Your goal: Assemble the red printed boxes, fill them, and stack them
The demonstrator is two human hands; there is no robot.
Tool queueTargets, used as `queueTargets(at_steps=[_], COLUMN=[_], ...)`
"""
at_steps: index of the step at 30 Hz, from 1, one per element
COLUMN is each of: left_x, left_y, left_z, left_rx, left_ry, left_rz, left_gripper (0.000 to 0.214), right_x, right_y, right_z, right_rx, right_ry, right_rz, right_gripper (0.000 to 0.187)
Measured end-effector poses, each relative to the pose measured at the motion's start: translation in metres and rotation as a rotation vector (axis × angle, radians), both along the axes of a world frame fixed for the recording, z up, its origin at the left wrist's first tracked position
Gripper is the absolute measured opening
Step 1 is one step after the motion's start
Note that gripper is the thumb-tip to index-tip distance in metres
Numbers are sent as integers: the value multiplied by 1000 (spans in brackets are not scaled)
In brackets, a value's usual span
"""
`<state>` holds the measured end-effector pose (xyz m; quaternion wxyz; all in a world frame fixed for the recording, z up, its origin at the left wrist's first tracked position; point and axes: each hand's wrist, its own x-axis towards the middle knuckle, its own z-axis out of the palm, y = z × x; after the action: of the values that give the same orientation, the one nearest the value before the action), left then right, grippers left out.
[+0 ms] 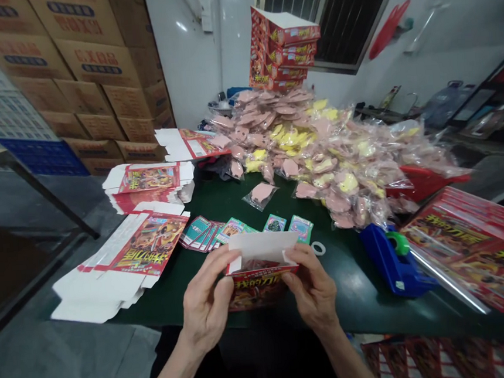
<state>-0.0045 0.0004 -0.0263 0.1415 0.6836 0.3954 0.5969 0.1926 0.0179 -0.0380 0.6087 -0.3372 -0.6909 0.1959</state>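
Note:
Both hands hold a small red printed carton (256, 282) at the near edge of the dark green table (230, 199). Its white top flap stands open. My left hand (208, 303) grips the carton's left side, thumb and fingers pinching the flap's corner. My right hand (311, 289) grips its right side in the same way. Just beyond the carton lie several small colourful cards (220, 232) in a row. A big heap of clear bags with pink and yellow pieces (319, 148) covers the far right of the table.
Flat unfolded cartons (126, 259) are stacked at left, more (150, 186) behind them. A blue tape dispenser (393, 262) sits right of my hands, next to printed red sheets (477, 246). Assembled red boxes (284, 48) are stacked behind the heap. Brown shipping cartons (91, 68) line the left wall.

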Motion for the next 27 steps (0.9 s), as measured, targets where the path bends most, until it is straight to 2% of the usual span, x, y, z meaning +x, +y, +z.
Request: queueTargets(at_steps=[2,4,6,8,11,15,20,23,27], left_x=[3,7,11,14,15,15,15,11,6], left_y=[3,6,9,11,12,13,9,1,-4], left_z=[4,6,7,9,15,21,20,22,27], left_rx=[6,-17,-72,-150,-248,-231,-251,-284,-295], left_ry=[-78,-183,-346,-556,-718,-667,-732,-620,-390], left_rz=[48,33,-51,-165,-289,-361,-421,-460,-365], left_gripper=[31,26,18,13,25,3,14,17,11], right_x=[7,10,9,6,3,9,13,9,5], right_y=[-3,-6,-10,-13,-15,-18,-28,-32,-34], right_z=[6,13,18,21,24,27,31,33,36], right_rx=[59,94,74,7,-79,-41,-99,-106,-102], right_ry=[-42,-87,-85,6,69,-92,-118,-99,-175], right_rz=[4,3,16,23,13,81,136,58,-40], right_gripper=[31,29,27,29,38,31,29,23,21])
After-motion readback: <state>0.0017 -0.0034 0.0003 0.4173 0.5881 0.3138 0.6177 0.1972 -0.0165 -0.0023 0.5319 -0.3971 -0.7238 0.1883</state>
